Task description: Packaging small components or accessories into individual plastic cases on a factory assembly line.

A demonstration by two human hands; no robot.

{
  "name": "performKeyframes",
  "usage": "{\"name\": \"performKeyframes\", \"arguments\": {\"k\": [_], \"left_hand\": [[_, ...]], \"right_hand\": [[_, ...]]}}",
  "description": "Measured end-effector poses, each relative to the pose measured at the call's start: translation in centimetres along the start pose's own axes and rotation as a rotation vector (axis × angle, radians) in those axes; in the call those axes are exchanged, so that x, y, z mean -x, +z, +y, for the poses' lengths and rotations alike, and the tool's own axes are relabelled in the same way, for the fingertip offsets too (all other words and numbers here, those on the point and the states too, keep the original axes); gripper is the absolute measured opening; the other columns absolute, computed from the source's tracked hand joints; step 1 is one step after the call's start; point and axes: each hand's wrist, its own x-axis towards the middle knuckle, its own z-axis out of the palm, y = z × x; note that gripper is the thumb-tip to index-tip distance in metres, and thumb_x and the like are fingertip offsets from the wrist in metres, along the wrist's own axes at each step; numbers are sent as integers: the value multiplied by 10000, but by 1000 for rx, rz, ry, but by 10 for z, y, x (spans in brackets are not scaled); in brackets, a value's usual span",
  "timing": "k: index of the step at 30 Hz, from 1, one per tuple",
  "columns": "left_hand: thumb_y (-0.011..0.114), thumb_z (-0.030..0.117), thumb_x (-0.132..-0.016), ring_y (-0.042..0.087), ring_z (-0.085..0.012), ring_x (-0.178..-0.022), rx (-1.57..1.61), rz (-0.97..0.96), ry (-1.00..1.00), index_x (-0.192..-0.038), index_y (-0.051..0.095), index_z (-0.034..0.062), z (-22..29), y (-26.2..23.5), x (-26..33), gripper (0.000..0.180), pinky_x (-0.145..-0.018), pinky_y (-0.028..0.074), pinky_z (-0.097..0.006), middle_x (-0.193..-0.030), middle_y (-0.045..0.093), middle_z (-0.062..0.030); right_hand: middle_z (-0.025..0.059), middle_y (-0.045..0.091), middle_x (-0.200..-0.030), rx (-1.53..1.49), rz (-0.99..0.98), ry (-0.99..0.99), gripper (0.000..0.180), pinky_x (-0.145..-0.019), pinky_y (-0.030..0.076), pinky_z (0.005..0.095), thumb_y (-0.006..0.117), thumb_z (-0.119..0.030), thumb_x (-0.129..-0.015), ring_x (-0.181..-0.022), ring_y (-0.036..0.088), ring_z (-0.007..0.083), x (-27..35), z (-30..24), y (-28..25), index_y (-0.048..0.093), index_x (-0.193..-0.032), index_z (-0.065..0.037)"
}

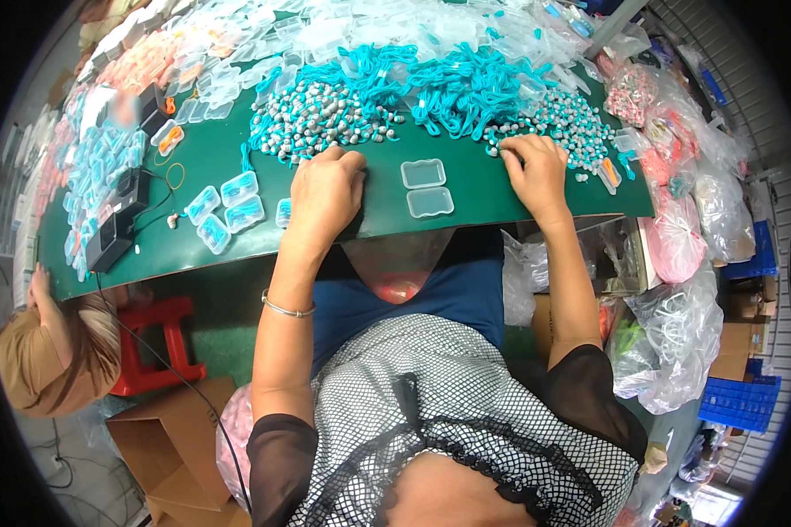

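My left hand [328, 189] rests at the near edge of a pile of small round grey-and-teal pieces [316, 119]. Its fingers curl downward, and whatever they hold is hidden. At the near edge of a second pile of such pieces [576, 127], my right hand [538, 176] has its thumb and fingers bent close together; I cannot make out anything in them. Between my hands lies an open clear plastic case [430, 203], lid and base flat on the green table [378, 211]. Bundles of teal cord [466, 92] lie beyond, between the piles.
Closed cases with blue contents [243, 212] sit left of my left hand, one partly covered by it. Black boxes [112, 239] with a cable stand further left. Clear cases [325, 31] heap up at the back. Filled plastic bags [672, 233] crowd the right. Another person's arm [48, 321] shows at left.
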Motion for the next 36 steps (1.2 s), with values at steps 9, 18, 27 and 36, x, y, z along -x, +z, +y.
{"name": "performKeyframes", "arguments": {"k": [9,18,27,36], "left_hand": [[710,123,-784,632,-335,-805,-116,68,-108,-854,671,61,13,13,2,101,-724,453,-445,-770,628,-106],[744,77,-788,635,-234,-650,424,21,-51,-861,704,48,56,18,17,88,-622,511,-361,-783,661,-81],[718,153,-788,613,-299,-885,286,-1,-67,-858,707,72,59,30,26,108,-752,444,-423,-866,628,-104],[769,233,-768,581,-279,-876,233,-17,-3,-1039,674,113,57,23,36,312,-742,424,-414,-902,608,-55]], "right_hand": [[-7,656,-827,30,-35,-37,74,-858,354,425,718,-142,-802,-856,607,206,3,-26,3,697,-872,-153],[6,678,-852,-347,-206,-183,100,-929,355,395,738,-97,-794,-866,622,193,15,-89,-9,674,-869,-112],[15,656,-863,-273,-303,-301,97,-951,355,439,713,-69,-798,-883,614,213,9,-90,-14,681,-884,-101],[48,665,-821,-361,-135,-188,97,-793,413,392,689,-94,-827,-825,630,245,-8,-71,-1,702,-923,-83]]}}
